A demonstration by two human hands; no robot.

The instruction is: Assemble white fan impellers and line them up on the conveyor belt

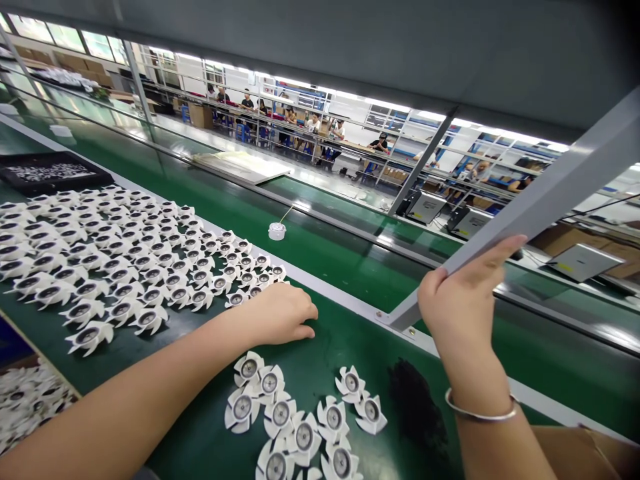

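Left grip (280, 315) spread beside white fan impellers (147, 319), right grip (465, 293) pinching a grey rail (525, 207); one careless brush could scatter them!

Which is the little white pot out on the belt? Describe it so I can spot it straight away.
Start at the long green conveyor belt. Find the big cluster of white plastic fan impellers; just beyond its edge, a small round white pot sits apart on bare green, the only one with a thin stick slanting up from it.

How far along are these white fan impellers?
Apparently done: a small cluster of white fan impellers set apart on the green conveyor belt. In hand: the right hand holds a grey metal bar; the left hand rests on the belt. Left: the large impeller spread ahead.
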